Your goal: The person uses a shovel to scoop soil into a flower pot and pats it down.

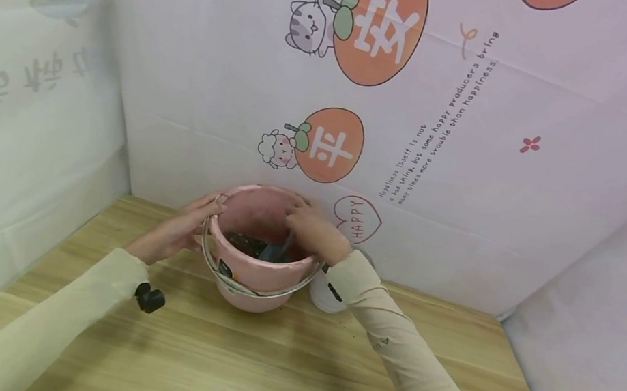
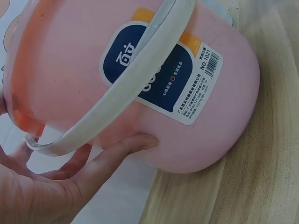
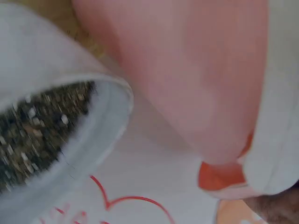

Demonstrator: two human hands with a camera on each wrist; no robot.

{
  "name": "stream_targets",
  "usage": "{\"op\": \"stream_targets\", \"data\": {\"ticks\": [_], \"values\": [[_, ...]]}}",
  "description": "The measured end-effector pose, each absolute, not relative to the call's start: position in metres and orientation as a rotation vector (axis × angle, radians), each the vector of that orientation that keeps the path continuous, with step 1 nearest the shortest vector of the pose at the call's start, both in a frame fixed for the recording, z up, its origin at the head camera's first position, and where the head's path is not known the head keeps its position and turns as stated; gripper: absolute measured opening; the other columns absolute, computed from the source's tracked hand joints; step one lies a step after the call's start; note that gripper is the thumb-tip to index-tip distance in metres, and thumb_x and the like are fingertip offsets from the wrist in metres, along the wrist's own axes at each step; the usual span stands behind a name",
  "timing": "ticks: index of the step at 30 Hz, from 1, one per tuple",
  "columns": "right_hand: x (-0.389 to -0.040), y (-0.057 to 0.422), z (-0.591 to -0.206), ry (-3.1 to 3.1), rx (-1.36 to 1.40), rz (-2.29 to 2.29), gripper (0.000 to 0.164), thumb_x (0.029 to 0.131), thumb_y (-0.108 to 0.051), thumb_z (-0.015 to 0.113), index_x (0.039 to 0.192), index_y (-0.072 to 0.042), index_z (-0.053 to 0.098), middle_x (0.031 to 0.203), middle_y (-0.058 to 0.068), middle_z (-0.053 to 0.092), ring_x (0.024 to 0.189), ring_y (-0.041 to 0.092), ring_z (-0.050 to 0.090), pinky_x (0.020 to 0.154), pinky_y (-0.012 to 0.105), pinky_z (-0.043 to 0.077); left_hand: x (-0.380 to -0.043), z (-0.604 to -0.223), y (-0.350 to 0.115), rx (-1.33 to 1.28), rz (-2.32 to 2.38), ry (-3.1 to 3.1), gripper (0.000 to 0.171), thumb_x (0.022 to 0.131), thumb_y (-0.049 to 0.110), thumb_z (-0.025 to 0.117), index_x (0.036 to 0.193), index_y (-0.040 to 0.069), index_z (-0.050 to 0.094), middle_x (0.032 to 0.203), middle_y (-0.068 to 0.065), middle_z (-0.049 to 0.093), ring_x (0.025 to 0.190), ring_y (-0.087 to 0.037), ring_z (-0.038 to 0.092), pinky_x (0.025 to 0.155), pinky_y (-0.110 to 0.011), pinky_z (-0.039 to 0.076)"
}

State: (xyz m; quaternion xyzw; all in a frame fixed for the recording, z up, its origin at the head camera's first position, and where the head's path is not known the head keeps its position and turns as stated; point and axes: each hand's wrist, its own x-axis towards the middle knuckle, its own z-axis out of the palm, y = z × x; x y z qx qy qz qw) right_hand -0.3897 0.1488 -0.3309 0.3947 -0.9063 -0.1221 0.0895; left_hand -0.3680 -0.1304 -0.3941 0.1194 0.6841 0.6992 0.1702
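A pink bucket [image 1: 255, 283] with a white bail handle [image 2: 112, 102] stands at the back of the table, dark soil [image 1: 243, 243] inside it. My left hand [image 1: 180, 229] grips its left side near the rim; in the left wrist view the thumb [image 2: 135, 143] lies against the outer wall. Over the bucket's right side reaches my right hand [image 1: 316, 231], holding the upright handle of a small shovel. The shovel's grey-blue blade [image 1: 274, 253] is down in the soil. In the right wrist view the right hand is mostly out of frame.
Close beside the bucket on the right is a white tub [image 1: 328, 295], holding dark soil with pale grains [image 3: 42, 126]. A printed white cloth wall [image 1: 447, 176] rises right behind both. The wooden table [image 1: 233, 376] extends in front, with cloth walls at either side.
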Motion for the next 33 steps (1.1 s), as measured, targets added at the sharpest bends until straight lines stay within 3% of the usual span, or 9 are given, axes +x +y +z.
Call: {"op": "stream_targets", "data": {"ticks": [5, 13, 24, 33], "values": [[-0.398, 0.149, -0.334, -2.736, 1.145, -0.184, 0.011, 0.099, -0.016, 0.072, 0.103, -0.009, 0.08, 0.11, 0.006, 0.065, 0.116, 0.027, 0.053, 0.103, 0.047, 0.037, -0.369, -0.393, -0.133, 0.341, 1.97, 1.95, 0.073, 0.11, 0.043, 0.046, 0.17, 0.029, 0.007, 0.173, -0.018, 0.015, 0.151, -0.05, 0.027, 0.087, -0.049, 0.057], [-0.399, 0.168, -0.331, -2.689, 1.124, 0.1, 0.026, 0.103, -0.014, 0.064, 0.126, -0.011, 0.075, 0.141, 0.01, 0.063, 0.133, 0.029, 0.051, 0.12, 0.049, 0.031, -0.371, -0.394, -0.134, 0.378, 1.951, 1.974, 0.072, 0.112, 0.042, 0.045, 0.171, 0.024, 0.007, 0.174, -0.018, 0.012, 0.153, -0.05, 0.024, 0.11, -0.071, 0.04], [-0.398, 0.201, -0.329, -2.535, 1.103, 0.315, 0.048, 0.108, -0.029, 0.057, 0.152, -0.011, 0.055, 0.162, 0.016, 0.046, 0.152, 0.036, 0.037, 0.126, 0.057, 0.024, -0.373, -0.391, -0.139, 0.413, 1.912, 2.165, 0.074, 0.109, 0.042, 0.051, 0.17, 0.023, 0.014, 0.173, -0.022, 0.016, 0.149, -0.049, 0.034, 0.109, -0.061, 0.046], [-0.381, 0.232, -0.325, -2.592, 0.996, 0.31, 0.072, 0.105, -0.04, 0.06, 0.166, -0.015, 0.031, 0.172, 0.012, 0.029, 0.159, 0.039, 0.019, 0.128, 0.059, 0.015, -0.371, -0.387, -0.133, 0.55, 1.611, 2.808, 0.07, 0.107, 0.05, 0.054, 0.166, 0.018, 0.032, 0.168, -0.021, 0.032, 0.153, -0.049, 0.026, 0.118, -0.073, 0.025]]}}
